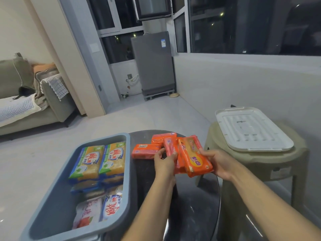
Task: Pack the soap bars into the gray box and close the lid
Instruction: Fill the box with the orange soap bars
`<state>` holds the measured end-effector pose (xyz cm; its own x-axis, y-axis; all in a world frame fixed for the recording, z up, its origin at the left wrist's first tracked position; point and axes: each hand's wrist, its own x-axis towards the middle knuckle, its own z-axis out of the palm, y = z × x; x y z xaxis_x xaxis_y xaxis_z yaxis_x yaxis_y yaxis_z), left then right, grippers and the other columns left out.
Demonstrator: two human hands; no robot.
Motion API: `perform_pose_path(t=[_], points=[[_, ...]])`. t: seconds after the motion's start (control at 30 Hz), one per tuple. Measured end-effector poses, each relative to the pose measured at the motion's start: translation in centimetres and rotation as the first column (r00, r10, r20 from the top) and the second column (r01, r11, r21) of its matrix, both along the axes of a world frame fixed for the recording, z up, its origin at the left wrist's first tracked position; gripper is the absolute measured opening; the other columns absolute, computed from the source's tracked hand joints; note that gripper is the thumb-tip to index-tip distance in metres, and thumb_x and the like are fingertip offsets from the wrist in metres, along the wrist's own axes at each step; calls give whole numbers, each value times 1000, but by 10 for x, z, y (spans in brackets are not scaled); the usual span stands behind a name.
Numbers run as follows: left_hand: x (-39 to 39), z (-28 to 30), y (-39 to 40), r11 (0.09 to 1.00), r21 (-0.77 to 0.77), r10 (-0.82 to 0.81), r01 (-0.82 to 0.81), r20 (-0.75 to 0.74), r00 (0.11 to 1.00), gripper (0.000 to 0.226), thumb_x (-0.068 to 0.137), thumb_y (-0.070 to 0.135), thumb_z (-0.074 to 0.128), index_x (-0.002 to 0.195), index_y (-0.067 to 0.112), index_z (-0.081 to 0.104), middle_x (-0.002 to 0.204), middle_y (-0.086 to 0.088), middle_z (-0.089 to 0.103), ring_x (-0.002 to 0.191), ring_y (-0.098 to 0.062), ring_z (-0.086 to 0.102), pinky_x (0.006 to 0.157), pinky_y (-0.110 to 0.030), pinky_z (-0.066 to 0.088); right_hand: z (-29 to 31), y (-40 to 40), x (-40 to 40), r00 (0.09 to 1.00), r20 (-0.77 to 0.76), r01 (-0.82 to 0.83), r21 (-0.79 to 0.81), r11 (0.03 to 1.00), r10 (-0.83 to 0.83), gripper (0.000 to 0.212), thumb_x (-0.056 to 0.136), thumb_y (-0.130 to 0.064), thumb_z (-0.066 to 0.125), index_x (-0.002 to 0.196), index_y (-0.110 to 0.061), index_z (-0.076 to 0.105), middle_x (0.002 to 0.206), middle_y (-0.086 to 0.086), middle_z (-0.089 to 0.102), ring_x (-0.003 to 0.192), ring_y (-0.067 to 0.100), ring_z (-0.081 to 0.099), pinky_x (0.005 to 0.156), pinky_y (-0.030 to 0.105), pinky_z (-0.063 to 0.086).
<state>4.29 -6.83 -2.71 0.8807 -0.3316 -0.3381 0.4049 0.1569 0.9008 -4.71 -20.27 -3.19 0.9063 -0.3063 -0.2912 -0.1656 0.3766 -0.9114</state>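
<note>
Holding orange soap bars (194,157) between left hand (164,161) and right hand (218,162); gray box (127,171) lies leftward, nearer the left hand.

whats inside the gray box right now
The gray box holds yellow-wrapped soap bars stacked at the far end and white-wrapped bars nearer. Lower layers and the floor beneath them are covered.

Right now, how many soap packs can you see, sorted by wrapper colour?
Orange packs: 5, three on the dark table and two held by the hands
Yellow-and-green packs: 2, in the gray box
Blue-and-white packs: 1, in the box
Pink-and-white packs: 1, in the box
Total: 9 in plain view; more lie partly hidden in the box.
</note>
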Motion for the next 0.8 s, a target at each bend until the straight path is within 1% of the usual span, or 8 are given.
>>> perform_pose_path(t=[0.1, 0.2, 0.27, 0.4, 0.53, 0.63, 0.73, 0.8], points=[[-20, 22, 10, 998, -50, 38, -29, 175, 984, 41, 88, 9, 62, 117, 33, 45, 104, 1, 60, 96, -22, 66, 87, -49, 56, 18, 6, -10, 995, 101, 7, 6, 1000, -7, 47, 77, -33, 62, 116, -7, 60, 110, 16, 71, 94, 28, 70, 76, 38, 56], [-34, 47, 24, 994, -86, 87, -61, 348, 933, 45, 89, 14, 62, 119, 41, 43, 116, -5, 58, 102, -24, 66, 81, -43, 59, 34, 16, -16, 976, 214, 35, 35, 999, -41, 47, 77, -34, 62, 114, -5, 60, 106, 16, 72, 92, 29, 70, 76, 40, 59], [-38, 64, 38, 990, -120, 119, -78, 382, 917, 44, 88, 15, 63, 116, 43, 43, 117, -6, 59, 100, -23, 67, 76, -39, 60, 44, 25, -19, 964, 261, 38, 51, 998, -50, 46, 76, -36, 61, 113, -7, 61, 103, 15, 73, 90, 28, 71, 71, 37, 60], [-33, 90, 76, 984, -150, 141, -93, 357, 923, 39, 90, 16, 61, 118, 37, 44, 105, -3, 63, 89, -21, 69, 59, -30, 61, 56, 46, -21, 938, 345, -18, 89, 996, -15, 39, 76, -35, 60, 108, -12, 62, 96, 10, 75, 84, 25, 73, 60, 31, 59], [-18, 106, 123, 988, -133, 109, -75, 269, 957, 34, 93, 15, 55, 123, 27, 44, 109, -6, 64, 85, -20, 70, 61, -33, 59, 59, 71, -12, 937, 349, -55, 60, 997, 31, 45, 76, -34, 62, 114, -9, 59, 100, 12, 74, 84, 25, 73, 60, 30, 58], [-7, 110, 155, 1000, -7, 28, -27, 252, 967, 35, 94, 24, 53, 128, 15, 47, 114, -10, 66, 89, -23, 70, 66, -35, 58, 59, 90, -1, 938, 343, -67, 53, 996, 45, 52, 73, -34, 66, 118, -9, 56, 104, 13, 73, 90, 28, 71, 64, 34, 59], [2, 107, 184, 994, 112, -42, 22, 183, 982, 31, 92, 37, 53, 109, 12, 58, 93, -8, 73, 75, -20, 72, 53, -30, 55, 59, 106, 10, 933, 355, -82, 65, 995, 54, 56, 72, -34, 67, 120, -7, 56, 110, 15, 70, 95, 30, 70, 70, 37, 59], [9, 104, 200, 984, 170, -71, 52, 109, 991, 33, 89, 40, 57, 102, 11, 58, 90, -11, 74, 73, -22, 72, 56, -34, 55, 60, 115, 15, 929, 363, -103, 77, 992, 68, 52, 71, -33, 68, 116, -9, 59, 107, 14, 72, 93, 29, 71, 66, 34, 59]])
